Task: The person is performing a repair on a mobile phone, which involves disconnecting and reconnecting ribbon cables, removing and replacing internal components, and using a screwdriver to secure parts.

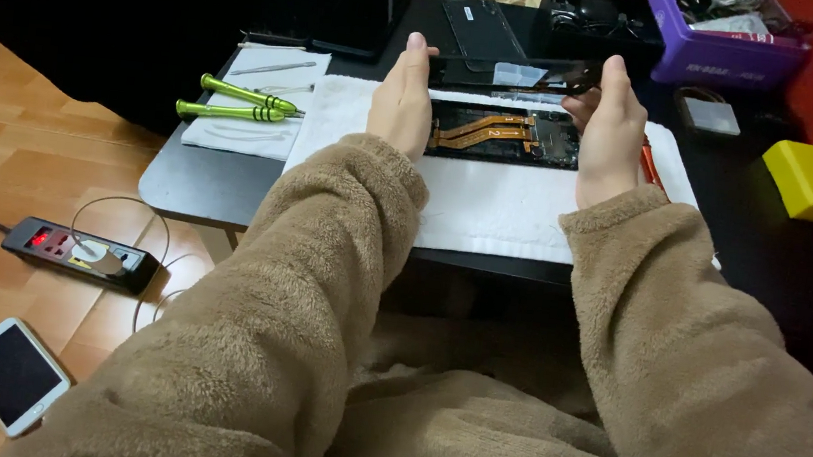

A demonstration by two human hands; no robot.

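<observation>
- At upper centre of the frame, the left hand (402,99) and the right hand (612,129) hold a thin dark panel (513,73) by its two short ends, raised just above an opened device (503,134) whose orange ribbon cables and circuit board show.
- Fingers: each hand is closed on an end of the panel, with a thumb on top of the edge; the fingers underneath are hidden, so how far they wrap cannot be told.
- The opened device lies on a white towel (488,207), which covers the near middle of the dark table (192,188).
- To do this step well, I would keep the panel level and lift both ends at the same rate, since a thin sheet held only at its ends may flex or twist.
- The orange cables sit right under the panel; it would be wise to check that none joins the two parts before moving them further apart.
- Grip on the edges only, to keep fingerprints off the face.
- Left of the towel, two green screwdrivers (240,103) rest on a white sheet, near enough to reach, but clear of the hands.
- A yellow block (810,181) lies at right, a purple box (727,46) at upper right.
- On the floor at lower left are a power strip (76,252) and a white phone (12,375).
</observation>
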